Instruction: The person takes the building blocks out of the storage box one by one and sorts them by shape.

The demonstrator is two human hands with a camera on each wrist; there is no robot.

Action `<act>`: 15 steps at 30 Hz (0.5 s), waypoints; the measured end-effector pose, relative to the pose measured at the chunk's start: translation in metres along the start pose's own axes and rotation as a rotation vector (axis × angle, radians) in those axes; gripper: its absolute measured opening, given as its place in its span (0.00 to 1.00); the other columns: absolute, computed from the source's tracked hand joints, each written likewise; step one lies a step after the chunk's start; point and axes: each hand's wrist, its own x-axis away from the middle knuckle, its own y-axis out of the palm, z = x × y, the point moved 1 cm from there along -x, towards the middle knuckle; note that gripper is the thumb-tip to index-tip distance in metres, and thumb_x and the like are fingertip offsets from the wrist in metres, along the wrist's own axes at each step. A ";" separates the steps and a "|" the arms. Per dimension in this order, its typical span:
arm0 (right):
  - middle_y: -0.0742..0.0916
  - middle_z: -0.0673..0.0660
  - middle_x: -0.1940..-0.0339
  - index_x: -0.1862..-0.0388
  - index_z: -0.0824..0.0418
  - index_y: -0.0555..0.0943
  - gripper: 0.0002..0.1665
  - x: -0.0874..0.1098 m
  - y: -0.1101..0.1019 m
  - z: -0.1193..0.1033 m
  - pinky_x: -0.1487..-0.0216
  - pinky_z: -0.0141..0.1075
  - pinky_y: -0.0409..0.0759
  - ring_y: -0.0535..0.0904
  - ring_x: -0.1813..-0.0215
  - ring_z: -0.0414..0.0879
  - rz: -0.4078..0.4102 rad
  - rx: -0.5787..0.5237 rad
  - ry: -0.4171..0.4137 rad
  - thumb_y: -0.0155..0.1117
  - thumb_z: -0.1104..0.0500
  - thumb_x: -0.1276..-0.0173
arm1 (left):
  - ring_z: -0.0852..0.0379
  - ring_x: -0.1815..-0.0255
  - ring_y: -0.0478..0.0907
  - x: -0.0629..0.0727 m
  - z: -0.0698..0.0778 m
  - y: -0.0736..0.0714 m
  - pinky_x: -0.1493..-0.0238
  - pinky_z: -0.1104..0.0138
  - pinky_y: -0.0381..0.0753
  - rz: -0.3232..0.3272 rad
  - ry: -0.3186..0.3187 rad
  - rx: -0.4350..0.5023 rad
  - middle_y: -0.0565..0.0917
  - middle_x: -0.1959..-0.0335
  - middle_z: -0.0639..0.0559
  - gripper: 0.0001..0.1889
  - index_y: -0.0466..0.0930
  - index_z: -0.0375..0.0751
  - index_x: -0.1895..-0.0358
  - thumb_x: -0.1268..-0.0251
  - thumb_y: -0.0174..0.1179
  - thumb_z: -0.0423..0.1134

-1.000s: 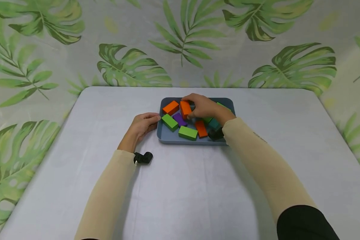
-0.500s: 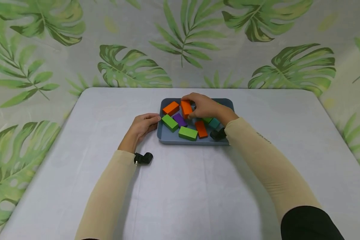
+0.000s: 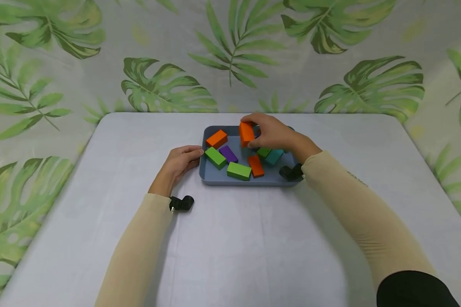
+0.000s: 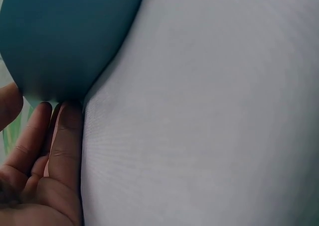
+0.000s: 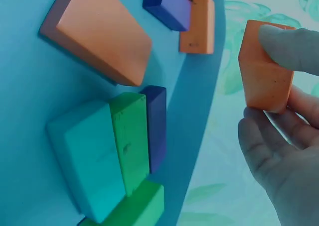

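In the head view my right hand (image 3: 274, 132) pinches an orange block (image 3: 246, 134) between thumb and fingers, raised over the back part of the blue-grey tray (image 3: 230, 181). The right wrist view shows the same orange block held at the fingertips, apart from the other blocks. My left hand (image 3: 181, 162) rests at the tray's left end. Its straight fingers (image 4: 67, 141) touch the outer wall and the thumb lies at the rim. Inside the tray lie a second orange block (image 3: 217, 139), light green blocks (image 3: 239, 171), a purple block (image 3: 228, 154) and a red-orange block (image 3: 256, 166).
Right of the middle, a teal block (image 5: 87, 161) stands against a green block (image 5: 130, 141) with a dark blue one (image 5: 157, 126) beside it. White cloth (image 3: 223, 247) covers the table. A leaf-patterned sheet (image 3: 230, 55) hangs behind it.
My right hand has lifted the orange block slightly and carried it to the right, away from the purple block. The left hand stays at the tray's left end.
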 end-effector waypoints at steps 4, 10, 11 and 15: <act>0.72 0.60 0.29 0.25 0.59 0.64 0.43 0.006 -0.004 0.002 0.28 0.53 0.73 0.68 0.29 0.56 0.028 -0.045 -0.035 0.71 0.63 0.38 | 0.59 0.41 0.78 0.000 0.001 -0.001 0.31 0.65 0.77 -0.008 0.004 -0.003 0.76 0.34 0.44 0.23 0.74 0.36 0.34 0.30 0.61 0.38; 0.70 0.59 0.26 0.22 0.58 0.61 0.46 0.018 -0.011 0.002 0.26 0.52 0.72 0.66 0.26 0.55 0.039 -0.070 -0.046 0.71 0.61 0.37 | 0.59 0.42 0.78 0.001 0.002 -0.001 0.31 0.65 0.78 -0.009 0.004 -0.005 0.76 0.34 0.44 0.23 0.75 0.36 0.34 0.30 0.61 0.38; 0.70 0.59 0.26 0.22 0.58 0.60 0.47 0.020 -0.012 0.002 0.26 0.53 0.72 0.66 0.26 0.55 0.039 -0.073 -0.049 0.71 0.61 0.37 | 0.59 0.42 0.78 0.001 0.002 -0.001 0.31 0.65 0.77 -0.005 0.003 -0.005 0.77 0.34 0.44 0.22 0.75 0.36 0.35 0.30 0.61 0.38; 0.69 0.60 0.25 0.22 0.59 0.60 0.46 0.027 -0.016 0.006 0.26 0.54 0.72 0.66 0.26 0.57 0.047 -0.065 -0.064 0.70 0.62 0.36 | 0.59 0.41 0.78 0.001 0.001 0.000 0.30 0.64 0.77 -0.005 0.002 -0.005 0.77 0.34 0.45 0.22 0.75 0.37 0.35 0.29 0.61 0.38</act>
